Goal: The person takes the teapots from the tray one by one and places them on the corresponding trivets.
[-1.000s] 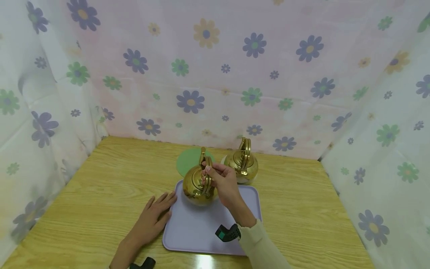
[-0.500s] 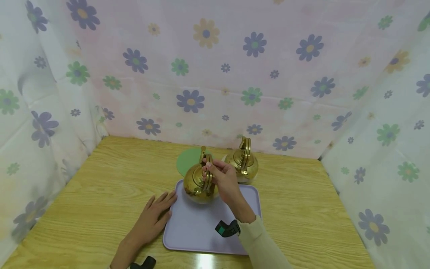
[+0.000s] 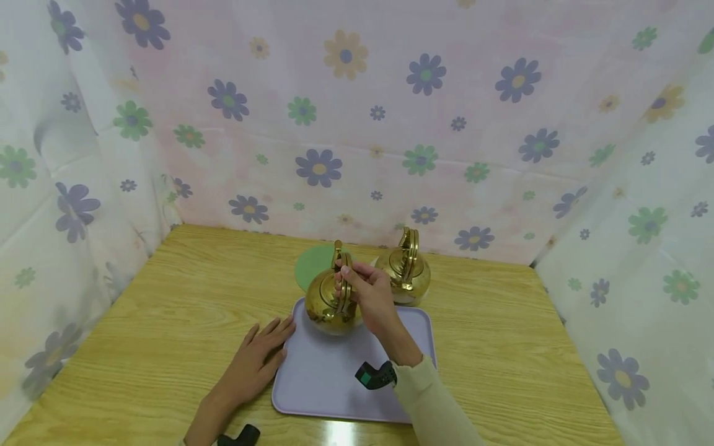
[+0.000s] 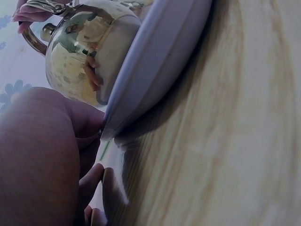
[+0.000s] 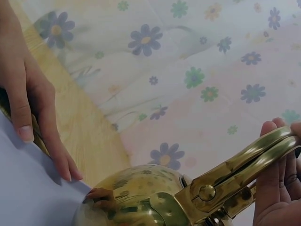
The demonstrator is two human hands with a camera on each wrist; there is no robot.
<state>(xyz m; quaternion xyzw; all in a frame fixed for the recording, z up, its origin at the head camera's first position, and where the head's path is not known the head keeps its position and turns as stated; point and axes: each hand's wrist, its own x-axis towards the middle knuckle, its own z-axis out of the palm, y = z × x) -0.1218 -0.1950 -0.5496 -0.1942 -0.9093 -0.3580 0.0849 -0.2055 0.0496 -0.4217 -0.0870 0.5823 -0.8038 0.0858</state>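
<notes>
Right grip (image 3: 372, 297) grasps the near kettle (image 3: 322, 308), slightly higher in view than before; left grip (image 3: 258, 356), unclenched, touches tray (image 3: 323, 384).

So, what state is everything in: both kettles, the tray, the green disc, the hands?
Near kettle: lid on, handle raised; whether it touches the tray is unclear.
Far kettle: upright, lid on, handle raised.
Tray: right way up on the table.
Green disc: flat, partly hidden by the near kettle.
Left hand: fingers extended, at the tray's left edge.
Right hand: gripping the near kettle's handle.
</notes>
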